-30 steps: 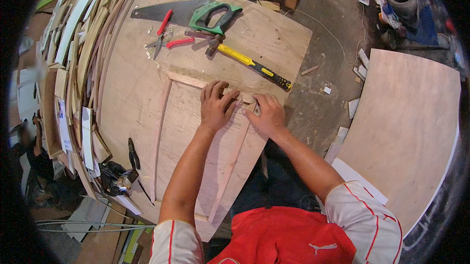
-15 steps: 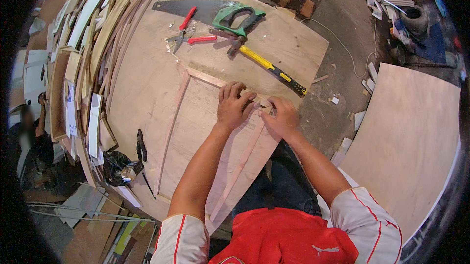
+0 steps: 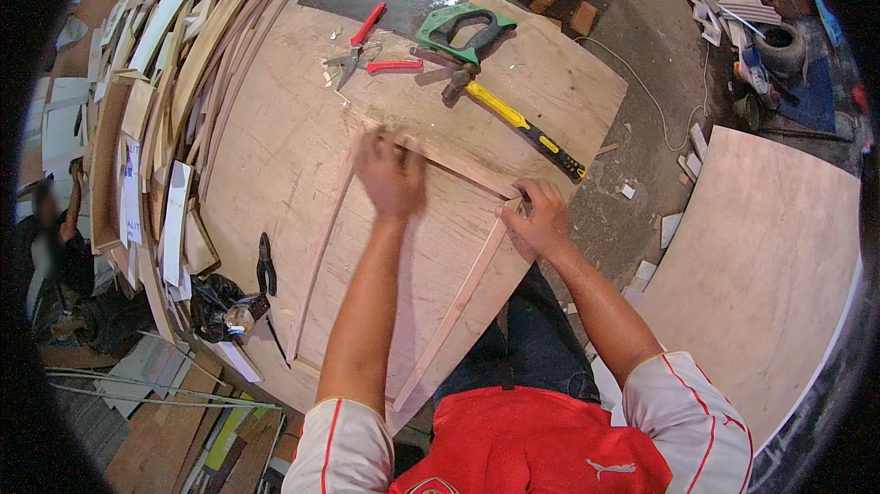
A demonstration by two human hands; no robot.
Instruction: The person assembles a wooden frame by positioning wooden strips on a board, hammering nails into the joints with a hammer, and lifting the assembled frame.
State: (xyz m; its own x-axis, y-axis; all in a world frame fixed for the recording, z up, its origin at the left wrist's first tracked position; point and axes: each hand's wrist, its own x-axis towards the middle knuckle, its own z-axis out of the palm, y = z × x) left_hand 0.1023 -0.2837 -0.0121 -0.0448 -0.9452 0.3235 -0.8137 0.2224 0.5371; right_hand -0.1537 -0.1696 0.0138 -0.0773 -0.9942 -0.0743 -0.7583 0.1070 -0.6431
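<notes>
A frame of thin wooden strips (image 3: 463, 285) lies on a plywood sheet (image 3: 266, 109). My right hand (image 3: 543, 217) grips its far right corner, thumb and fingers closed around the strip ends. Over the left part of the far strip (image 3: 467, 173) is my left hand (image 3: 392, 171), near the far left corner. Its fingers are blurred, so their grip is unclear. Beyond the frame lie a hammer (image 3: 513, 116) with a yellow and black handle, a handsaw (image 3: 463, 31) with a green handle, and red-handled snips (image 3: 356, 56) with their handles spread.
Black-handled pliers (image 3: 266, 265) and a black plastic bag (image 3: 215, 309) lie left of the frame. Stacked wood offcuts (image 3: 174, 63) line the left side. A curved-looking board (image 3: 756, 283) stands at right. A person (image 3: 60, 247) is at far left.
My left hand has slid leftward along the far strip, away from the right corner. My right hand stays at that corner. The view has shifted slightly.
</notes>
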